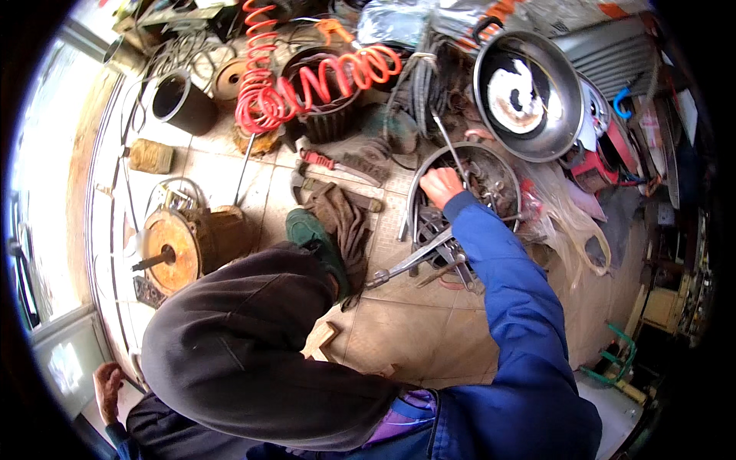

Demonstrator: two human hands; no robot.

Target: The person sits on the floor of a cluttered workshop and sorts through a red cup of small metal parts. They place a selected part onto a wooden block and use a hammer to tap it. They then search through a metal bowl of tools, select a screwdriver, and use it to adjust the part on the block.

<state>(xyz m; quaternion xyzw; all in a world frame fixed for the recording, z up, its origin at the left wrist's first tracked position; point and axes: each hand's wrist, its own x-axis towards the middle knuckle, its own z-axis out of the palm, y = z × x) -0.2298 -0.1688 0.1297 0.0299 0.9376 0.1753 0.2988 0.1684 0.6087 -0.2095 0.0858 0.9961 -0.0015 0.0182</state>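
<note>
My right hand (441, 186), fingers curled, is over the left part of a round metal container (504, 175) full of metal parts and tools; what it grips is unclear. A long metal rod (446, 138) passes beside it. A long silver tool (414, 264) leans across the container's near rim. My left hand (109, 387) is low at the far left, fingers curled, away from the tools; what they hold, if anything, is hidden. My green shoe (307, 230) is beside a crumpled brown cloth (345, 222), near a hammer (299, 184) and a red-handled tool (320, 159).
A rusty motor (190, 245) stands left of my leg. Red coiled hose (264, 111) lies over a dark bucket (314, 119) near a black cylinder (184, 103). A steel pan (563, 100), red machine (606, 161) and plastic bag (583, 230) are on the right. Glazing (54, 192) borders the left.
</note>
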